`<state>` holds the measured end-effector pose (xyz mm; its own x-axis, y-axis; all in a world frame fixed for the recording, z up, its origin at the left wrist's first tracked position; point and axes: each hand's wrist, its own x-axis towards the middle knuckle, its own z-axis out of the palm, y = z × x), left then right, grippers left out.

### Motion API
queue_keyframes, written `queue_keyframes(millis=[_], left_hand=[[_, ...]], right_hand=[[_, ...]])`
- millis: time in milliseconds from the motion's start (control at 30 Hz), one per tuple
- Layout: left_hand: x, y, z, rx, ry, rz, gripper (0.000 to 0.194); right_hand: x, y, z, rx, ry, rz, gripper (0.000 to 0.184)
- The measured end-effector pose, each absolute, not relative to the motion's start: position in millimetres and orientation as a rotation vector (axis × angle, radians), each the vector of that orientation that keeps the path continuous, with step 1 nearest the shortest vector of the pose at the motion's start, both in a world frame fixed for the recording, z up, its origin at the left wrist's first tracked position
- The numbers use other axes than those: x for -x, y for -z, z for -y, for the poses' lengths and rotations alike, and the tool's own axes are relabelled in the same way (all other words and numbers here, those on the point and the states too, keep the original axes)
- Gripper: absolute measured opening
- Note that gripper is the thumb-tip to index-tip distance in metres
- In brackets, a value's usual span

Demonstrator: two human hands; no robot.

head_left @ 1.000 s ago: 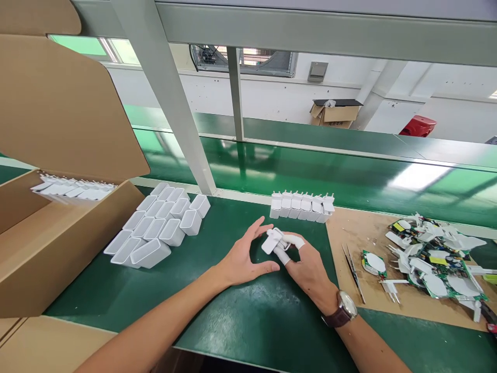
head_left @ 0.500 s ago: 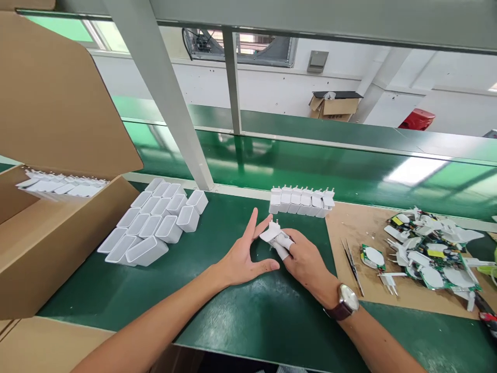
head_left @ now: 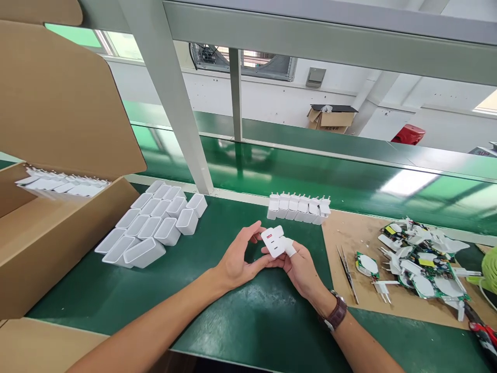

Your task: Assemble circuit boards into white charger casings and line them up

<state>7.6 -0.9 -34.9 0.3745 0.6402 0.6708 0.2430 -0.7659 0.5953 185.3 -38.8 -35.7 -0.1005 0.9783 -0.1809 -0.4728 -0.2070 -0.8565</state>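
Observation:
Above the green bench, my right hand (head_left: 300,265), with white finger covers, grips a white charger (head_left: 274,241). The charger's face, with a small red mark and two dark slots, is turned up. My left hand (head_left: 237,257) is curved beside it, fingers and thumb apart. Its thumb reaches toward the lower edge of the charger; whether it touches is unclear. Behind the hands stands a row of white chargers (head_left: 298,208) with pins pointing up. Several open white housings (head_left: 149,224) stand in rows to the left.
An open cardboard box (head_left: 73,228) with several white plug parts (head_left: 64,183) is at the left. On a brown board (head_left: 337,290) at the right lie tweezers (head_left: 348,273) and a pile of circuit boards (head_left: 425,264). Red-handled pliers (head_left: 483,331) lie at the right edge.
My right hand has turned the charger from pins up to its marked face up. My left hand has come closer, its fingers less spread. The view has shifted slightly.

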Motion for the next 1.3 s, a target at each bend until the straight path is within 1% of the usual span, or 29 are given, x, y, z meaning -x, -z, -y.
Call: queue_keyframes(millis=[400, 467, 533, 567, 600, 667, 700, 733, 833, 867, 933, 1000, 1067, 1167, 1300], left_hand=[[-7, 36, 0, -2.245, -1.349, -0.777, 0.077], [-6, 35, 0, -2.252, -1.328, -0.775, 0.081], [-4, 35, 0, -2.263, -1.282, -0.786, 0.089], [-4, 35, 0, -2.253, -1.252, -0.809, 0.089], [-3, 35, -1, -2.227, -1.218, -0.843, 0.086], [-2, 37, -2, -2.126, -1.129, -0.909, 0.072], [-1, 37, -2, -2.065, -1.08, -0.915, 0.065], [-1, 38, -4, -2.007, -1.033, -0.9, 0.06], [2, 34, -8, -1.927, -0.979, -0.783, 0.043], [3, 31, -10, -1.949, -0.986, -0.729, 0.038], [6, 24, -13, -2.057, -0.954, -0.598, 0.032], [7, 18, -16, -2.173, -0.845, -0.476, 0.034], [6, 15, -17, -2.22, -0.771, -0.422, 0.038], [2, 14, -15, -2.23, -0.891, -0.433, 0.037], [-5, 17, -8, -2.337, -1.076, -0.476, 0.035]], right_hand=[[-187, 37, 39, 0.945, -1.6, 0.783, 0.043], [-187, 39, 39, 0.992, -1.554, 0.828, 0.042], [-188, 42, 40, 1.086, -1.388, 0.935, 0.038], [-188, 44, 41, 1.145, -1.263, 1.015, 0.035], [-188, 46, 42, 1.198, -1.128, 1.106, 0.032], [-189, 50, 42, 1.272, -0.895, 1.273, 0.032], [-191, 51, 42, 1.297, -0.824, 1.33, 0.035], [-193, 52, 42, 1.31, -0.795, 1.375, 0.043], [-201, 51, 39, 1.296, -0.911, 1.485, 0.079], [-204, 51, 38, 1.287, -0.98, 1.531, 0.087], [-208, 51, 35, 1.278, -1.102, 1.592, 0.089], [-209, 54, 33, 1.274, -1.182, 1.563, 0.086], [-207, 58, 31, 1.246, -1.206, 1.513, 0.089], [-203, 64, 29, 1.196, -1.138, 1.53, 0.093], [-202, 65, 27, 1.151, -1.081, 1.566, 0.091]])
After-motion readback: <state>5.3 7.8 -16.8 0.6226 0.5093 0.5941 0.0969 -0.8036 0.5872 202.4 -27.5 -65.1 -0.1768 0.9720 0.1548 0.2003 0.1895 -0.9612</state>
